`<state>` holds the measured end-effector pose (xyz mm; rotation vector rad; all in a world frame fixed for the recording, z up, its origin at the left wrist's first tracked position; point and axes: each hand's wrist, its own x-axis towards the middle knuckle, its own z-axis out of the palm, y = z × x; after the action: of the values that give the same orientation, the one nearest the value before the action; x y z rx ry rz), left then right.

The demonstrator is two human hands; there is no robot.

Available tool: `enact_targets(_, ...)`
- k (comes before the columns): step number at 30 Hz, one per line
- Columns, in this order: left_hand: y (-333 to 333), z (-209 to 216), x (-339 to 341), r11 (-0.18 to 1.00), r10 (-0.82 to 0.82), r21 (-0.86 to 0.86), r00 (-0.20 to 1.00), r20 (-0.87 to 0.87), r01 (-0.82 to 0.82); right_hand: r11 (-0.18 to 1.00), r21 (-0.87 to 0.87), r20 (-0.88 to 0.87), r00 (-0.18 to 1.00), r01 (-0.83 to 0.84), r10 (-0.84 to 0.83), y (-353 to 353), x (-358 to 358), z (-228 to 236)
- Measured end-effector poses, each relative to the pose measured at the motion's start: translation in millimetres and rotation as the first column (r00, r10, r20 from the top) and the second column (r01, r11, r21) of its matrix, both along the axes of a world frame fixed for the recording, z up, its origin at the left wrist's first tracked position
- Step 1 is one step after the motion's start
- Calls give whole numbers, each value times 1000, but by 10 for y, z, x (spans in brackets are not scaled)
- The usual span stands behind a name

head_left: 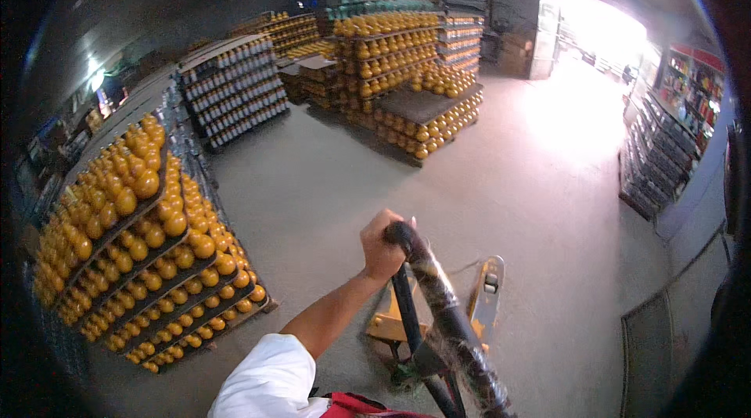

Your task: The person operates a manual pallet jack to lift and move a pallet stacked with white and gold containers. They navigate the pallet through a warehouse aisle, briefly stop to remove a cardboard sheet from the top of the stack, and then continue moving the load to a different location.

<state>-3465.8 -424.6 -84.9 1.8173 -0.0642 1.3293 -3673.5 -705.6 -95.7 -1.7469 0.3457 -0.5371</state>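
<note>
My left hand (383, 244) is closed around the upper end of a black handle (446, 297), partly wrapped in clear plastic film. The handle belongs to a yellow pallet jack (393, 327) standing low on the floor beyond it. One fork (489, 293) shows to the right of the handle, with a roller near its tip; the handle hides part of the jack. My left arm, in a white sleeve, comes up from the lower edge. My right hand does not show.
Close on the left stands a tiered stack of round yellow bottles (149, 261). Farther off are a stack of pale bottles (235, 93) and a large pallet stack of yellow bottles (399, 50). Dark crates (657, 152) line the right wall, near a bright doorway (598, 34).
</note>
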Motion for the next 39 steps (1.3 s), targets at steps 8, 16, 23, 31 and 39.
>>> enact_targets(8, -660, -261, 1203, 967, -254, -29, 967, 31, 254, 803, -241, 252, 834, 545, -491, -309, 342, -289)
enact_targets(16, -1664, -345, 1902, 970, -230, -72, 973, 11, 230, 881, -91, 502, 786, 464, -362, -1688, 1713, -426)
enact_targets(23, -2609, -387, 2482, 994, -85, -73, 996, -17, 84, 952, -92, 502, 839, 292, -209, -3180, 3199, -454)
enact_targets(31, -3194, -342, 3198, 999, 44, -1, 998, 36, -44, 994, -54, 436, 898, 98, -65, -4159, 5731, -515)
enact_targets(39, -3324, -348, 4348, 994, 107, -43, 991, 80, -103, 997, -26, 455, 887, -72, 75, -4147, 8170, -723)
